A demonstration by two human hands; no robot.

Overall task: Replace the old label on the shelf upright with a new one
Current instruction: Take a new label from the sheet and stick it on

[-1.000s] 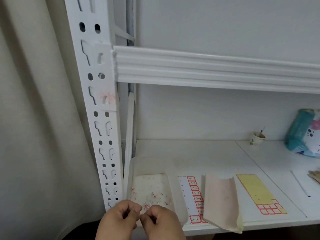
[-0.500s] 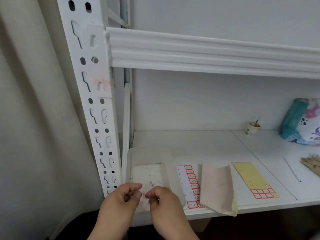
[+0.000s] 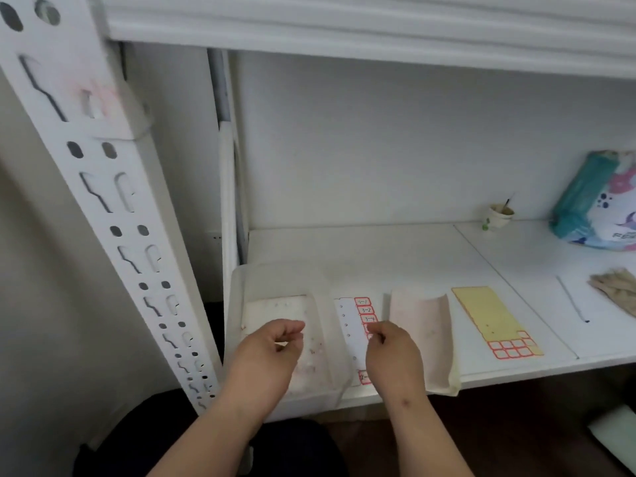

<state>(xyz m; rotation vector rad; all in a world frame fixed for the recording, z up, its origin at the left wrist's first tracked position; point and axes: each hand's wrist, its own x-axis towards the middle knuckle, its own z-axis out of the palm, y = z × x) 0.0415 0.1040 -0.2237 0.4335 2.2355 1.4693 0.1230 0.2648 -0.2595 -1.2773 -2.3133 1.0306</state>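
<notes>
**Reaching for a fresh label; upright patch bare**

Shelf upright [image 3: 103, 208] runs down the left, slotted; a pinkish residue patch [image 3: 91, 94] sits high on it, no label visible there. Judgement: old label is off, new one being picked.

Lower shelf [image 3: 395, 253] carries a translucent tray [image 3: 275, 280] flecked with red scraps, a label sheet [image 3: 356, 325] with red-bordered stickers just beside it, a curled pink sheet [image 3: 420, 325], and a yellow sheet [image 3: 488, 315].

Left hand [image 3: 272, 352] hovers over the tray, fingers loosely curled; cannot tell if they hold a scrap. Right hand [image 3: 392, 352] pinches at a sticker on the label sheet's right column.

Next move calls for a clean peel, then carrying it up to the residue patch and pressing flat.
</notes>
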